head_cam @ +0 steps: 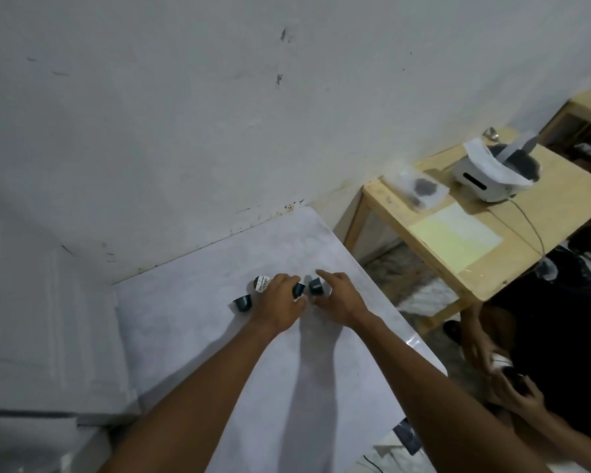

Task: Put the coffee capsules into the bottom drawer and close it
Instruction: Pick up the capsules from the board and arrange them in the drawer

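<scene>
Several dark coffee capsules lie on a white tabletop [321, 353]. One capsule [242, 303] lies alone to the left. A second capsule [261, 284] shows its white printed lid just left of my left hand [280, 305]. My left hand's fingers and thumb close around a third capsule [299, 290]. My right hand [340, 298] pinches a fourth capsule [315, 287] between index finger and thumb. The two hands almost touch. No drawer is in view.
A white wall rises behind the tabletop. A white panelled surface [48, 319] lies to the left. On the right stands a wooden table [526, 233] with a white headset [492, 175], a cable and paper. Another person's hands [505, 380] are at the lower right.
</scene>
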